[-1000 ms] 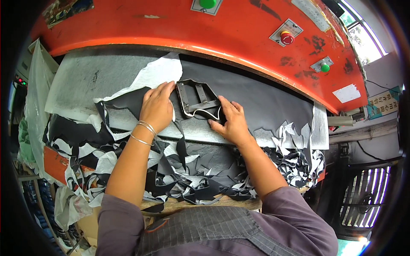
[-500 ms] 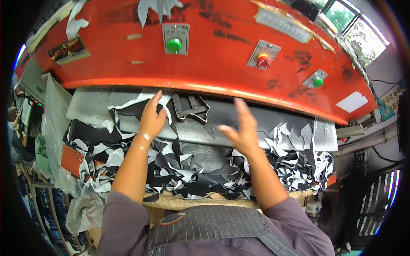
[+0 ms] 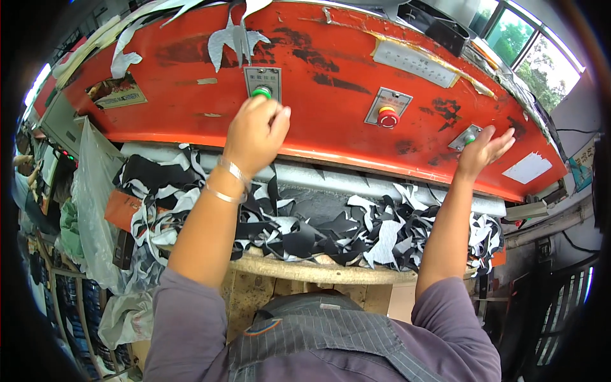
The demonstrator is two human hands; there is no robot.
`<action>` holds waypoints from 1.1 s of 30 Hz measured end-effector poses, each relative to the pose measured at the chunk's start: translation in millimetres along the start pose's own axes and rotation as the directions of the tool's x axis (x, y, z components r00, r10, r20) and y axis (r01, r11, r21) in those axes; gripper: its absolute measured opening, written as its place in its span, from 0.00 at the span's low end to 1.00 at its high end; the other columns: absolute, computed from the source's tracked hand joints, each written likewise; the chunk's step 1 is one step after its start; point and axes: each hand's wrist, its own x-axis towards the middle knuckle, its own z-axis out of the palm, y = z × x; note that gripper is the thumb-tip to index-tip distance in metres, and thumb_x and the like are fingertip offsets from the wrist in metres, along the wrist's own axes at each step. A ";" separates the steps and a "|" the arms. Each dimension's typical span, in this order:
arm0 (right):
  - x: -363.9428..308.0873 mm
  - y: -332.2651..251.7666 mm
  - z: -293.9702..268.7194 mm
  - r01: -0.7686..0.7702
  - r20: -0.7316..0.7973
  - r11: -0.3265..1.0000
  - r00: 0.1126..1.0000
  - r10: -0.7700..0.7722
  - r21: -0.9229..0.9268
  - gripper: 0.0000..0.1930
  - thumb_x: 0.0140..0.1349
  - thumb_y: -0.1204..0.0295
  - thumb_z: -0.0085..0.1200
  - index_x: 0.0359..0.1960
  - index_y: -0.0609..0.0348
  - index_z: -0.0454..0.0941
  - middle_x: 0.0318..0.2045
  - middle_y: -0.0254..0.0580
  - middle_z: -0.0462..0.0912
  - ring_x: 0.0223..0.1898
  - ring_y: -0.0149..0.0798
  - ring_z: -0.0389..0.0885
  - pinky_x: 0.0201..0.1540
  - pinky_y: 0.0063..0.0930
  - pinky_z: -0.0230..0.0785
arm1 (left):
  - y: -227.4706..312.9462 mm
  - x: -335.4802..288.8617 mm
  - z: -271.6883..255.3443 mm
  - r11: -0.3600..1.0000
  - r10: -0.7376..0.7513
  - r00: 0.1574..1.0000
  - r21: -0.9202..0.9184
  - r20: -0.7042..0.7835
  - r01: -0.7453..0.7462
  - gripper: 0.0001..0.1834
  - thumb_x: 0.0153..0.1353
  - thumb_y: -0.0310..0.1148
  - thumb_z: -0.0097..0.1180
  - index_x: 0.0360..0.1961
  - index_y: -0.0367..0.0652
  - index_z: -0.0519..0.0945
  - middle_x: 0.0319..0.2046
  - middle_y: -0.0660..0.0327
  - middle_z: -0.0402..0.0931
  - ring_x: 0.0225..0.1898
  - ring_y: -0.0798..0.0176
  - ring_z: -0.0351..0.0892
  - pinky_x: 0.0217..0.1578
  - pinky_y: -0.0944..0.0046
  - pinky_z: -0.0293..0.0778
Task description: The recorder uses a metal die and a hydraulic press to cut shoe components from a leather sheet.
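My left hand (image 3: 256, 130) is curled into a fist, with nothing seen in it. Its far side meets the left green push button (image 3: 261, 92) on the front of a red press (image 3: 331, 118). My right hand (image 3: 485, 151) has its fingers stretched out, and the heel of the palm lies at the right green button (image 3: 470, 139), partly covering it. Between the hands sits a red mushroom-shaped stop button (image 3: 387, 117), which neither touches. Below the press front runs a grey metal bed (image 3: 305, 180), much of it hidden. The metal cutting die is out of sight.
Black and white sheet offcuts (image 3: 385, 242) heap along the front of the bed, above a wooden edge (image 3: 305, 270). Clear plastic sheeting (image 3: 95, 204) hangs at the left. Scraps (image 3: 229, 44) dangle from the press top. Another person (image 3: 28, 184) is at the far left.
Both hands have risen from over the bed to the two green buttons, the right one also moving rightward. My left fingers have curled in. The die on the bed is now hidden.
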 end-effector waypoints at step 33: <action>-172.6 -136.5 180.0 0.270 0.912 0.891 -0.299 -0.281 0.364 0.41 0.42 0.46 0.69 0.59 0.45 0.70 0.61 0.59 0.63 0.60 0.58 0.68 0.55 0.47 0.69 | -75.4 -100.3 63.8 0.937 -0.336 0.775 0.272 0.536 0.219 0.27 0.57 0.42 0.59 0.54 0.36 0.74 0.60 0.51 0.69 0.63 0.47 0.65 0.62 0.52 0.61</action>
